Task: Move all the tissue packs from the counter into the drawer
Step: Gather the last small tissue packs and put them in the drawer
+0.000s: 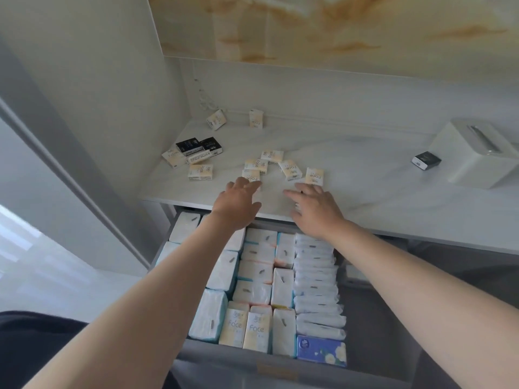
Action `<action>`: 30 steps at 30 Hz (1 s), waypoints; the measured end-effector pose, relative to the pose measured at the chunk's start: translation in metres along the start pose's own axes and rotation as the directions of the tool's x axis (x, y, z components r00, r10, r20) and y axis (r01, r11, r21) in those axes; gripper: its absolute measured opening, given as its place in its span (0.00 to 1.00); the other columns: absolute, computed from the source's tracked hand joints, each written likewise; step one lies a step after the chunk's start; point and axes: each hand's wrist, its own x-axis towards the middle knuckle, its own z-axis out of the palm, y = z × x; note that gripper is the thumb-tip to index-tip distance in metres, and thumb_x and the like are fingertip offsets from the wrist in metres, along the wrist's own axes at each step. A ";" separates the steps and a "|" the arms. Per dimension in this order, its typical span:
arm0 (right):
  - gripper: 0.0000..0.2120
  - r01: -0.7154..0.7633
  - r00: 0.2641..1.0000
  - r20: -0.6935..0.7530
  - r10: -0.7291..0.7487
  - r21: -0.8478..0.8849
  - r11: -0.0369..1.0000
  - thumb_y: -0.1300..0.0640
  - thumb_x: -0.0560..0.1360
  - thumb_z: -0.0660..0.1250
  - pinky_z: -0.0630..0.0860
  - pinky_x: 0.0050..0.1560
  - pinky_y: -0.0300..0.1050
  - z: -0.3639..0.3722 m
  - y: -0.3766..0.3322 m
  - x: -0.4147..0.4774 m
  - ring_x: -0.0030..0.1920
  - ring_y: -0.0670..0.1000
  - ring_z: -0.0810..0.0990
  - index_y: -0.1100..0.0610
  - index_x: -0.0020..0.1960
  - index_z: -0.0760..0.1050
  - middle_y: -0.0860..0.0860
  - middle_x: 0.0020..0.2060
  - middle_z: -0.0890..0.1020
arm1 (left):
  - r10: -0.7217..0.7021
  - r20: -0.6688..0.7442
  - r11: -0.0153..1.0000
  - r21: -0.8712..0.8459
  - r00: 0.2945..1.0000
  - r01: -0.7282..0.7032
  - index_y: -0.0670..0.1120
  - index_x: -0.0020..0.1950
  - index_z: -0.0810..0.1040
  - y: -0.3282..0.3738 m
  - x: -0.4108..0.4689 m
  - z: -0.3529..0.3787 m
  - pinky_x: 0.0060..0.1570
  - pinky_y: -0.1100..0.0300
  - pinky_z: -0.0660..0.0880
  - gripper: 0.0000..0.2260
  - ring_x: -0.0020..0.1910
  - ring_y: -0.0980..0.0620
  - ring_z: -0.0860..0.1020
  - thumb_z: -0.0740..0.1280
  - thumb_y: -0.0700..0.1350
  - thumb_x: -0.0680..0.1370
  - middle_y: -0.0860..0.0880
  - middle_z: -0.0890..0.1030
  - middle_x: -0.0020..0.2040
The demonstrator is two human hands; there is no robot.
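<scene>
Now both hands reach over the open drawer (pixel 252 357) onto the pale surface (pixel 379 197). The left hand (pixel 238 204) is spread open, fingers touching a cream pack (pixel 250 175). The right hand (pixel 316 210) lies open and flat, fingertips just below another cream pack (pixel 314 175); neither hand grips anything. More packs lie scattered further back: a middle cluster (pixel 271 161), a mixed black and cream group (pixel 193 154) at the left, two (pixel 236 119) near the wall. One black pack (pixel 426 160) sits beside a white box (pixel 477 155). The drawer is already crowded with packs.
</scene>
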 end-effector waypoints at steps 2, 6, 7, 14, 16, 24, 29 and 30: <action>0.19 0.002 1.000 -0.019 -0.003 -0.085 0.996 0.47 0.79 0.61 0.64 0.64 0.52 0.010 0.010 0.002 0.69 0.55 0.67 0.47 0.68 0.75 0.51 0.68 0.73 | -0.044 0.060 0.999 -0.005 0.997 0.044 0.56 0.79 0.54 -0.003 0.012 0.006 0.66 0.45 0.69 0.28 0.73 0.42 0.61 0.60 0.55 0.81 0.47 0.55 0.78; 0.01 -0.052 0.961 -0.274 0.032 -0.068 0.996 0.58 0.73 0.68 0.68 0.47 0.51 0.022 0.033 0.003 0.51 0.59 0.74 0.54 0.44 0.78 0.52 0.46 0.78 | -0.062 -0.007 0.997 0.045 0.998 0.062 0.54 0.78 0.60 -0.002 0.033 0.019 0.67 0.47 0.68 0.26 0.72 0.41 0.64 0.59 0.58 0.81 0.45 0.56 0.79; 0.04 -0.082 0.951 -0.303 0.065 -0.045 0.996 0.63 0.70 0.69 0.68 0.46 0.51 0.023 0.040 0.005 0.49 0.60 0.75 0.55 0.43 0.78 0.53 0.45 0.78 | -0.066 -0.070 0.998 0.009 0.995 0.067 0.52 0.75 0.66 -0.001 0.037 0.022 0.65 0.48 0.69 0.24 0.69 0.41 0.67 0.61 0.58 0.81 0.45 0.61 0.76; 0.26 -0.237 0.937 -0.278 0.213 -0.053 0.970 0.65 0.64 0.67 0.66 0.56 0.55 0.018 0.046 0.028 0.58 0.61 0.73 0.57 0.62 0.73 0.56 0.57 0.76 | 0.049 -0.224 0.957 -0.269 0.973 -0.110 0.45 0.56 0.79 0.009 0.055 0.029 0.58 0.50 0.72 0.17 0.55 0.42 0.76 0.68 0.34 0.68 0.45 0.76 0.57; 0.34 -0.253 0.952 -0.199 0.233 -0.080 0.964 0.61 0.67 0.66 0.61 0.64 0.58 0.017 0.044 0.035 0.67 0.59 0.68 0.56 0.72 0.64 0.55 0.65 0.72 | 0.093 -0.185 0.948 -0.284 0.978 -0.144 0.47 0.64 0.75 0.008 0.056 0.029 0.69 0.48 0.65 0.26 0.63 0.45 0.73 0.65 0.31 0.66 0.47 0.73 0.65; 0.13 -0.169 0.942 -0.306 0.136 -0.084 0.982 0.46 0.76 0.66 0.64 0.50 0.52 0.017 0.036 0.040 0.46 0.57 0.79 0.56 0.48 0.75 0.52 0.47 0.79 | 0.014 -0.283 0.969 -0.234 0.959 -0.084 0.53 0.61 0.81 -0.001 0.042 0.029 0.64 0.52 0.66 0.27 0.67 0.43 0.67 0.61 0.30 0.69 0.48 0.69 0.69; 0.21 0.046 0.973 -0.228 0.022 0.290 0.956 0.67 0.70 0.68 0.74 0.50 0.53 0.019 0.028 0.035 0.51 0.62 0.81 0.59 0.62 0.71 0.56 0.57 0.80 | -0.170 -0.298 0.947 -0.313 0.939 0.072 0.48 0.73 0.67 0.005 0.036 0.026 0.64 0.46 0.68 0.25 0.67 0.41 0.67 0.66 0.48 0.76 0.45 0.66 0.70; 0.27 0.042 0.978 -0.205 0.028 0.328 0.944 0.69 0.70 0.66 0.75 0.53 0.52 0.017 0.026 0.032 0.53 0.63 0.79 0.59 0.68 0.69 0.58 0.60 0.79 | -0.176 -0.242 0.961 -0.254 0.954 0.112 0.48 0.75 0.64 0.005 0.036 0.027 0.65 0.47 0.66 0.30 0.68 0.42 0.66 0.68 0.55 0.75 0.45 0.65 0.70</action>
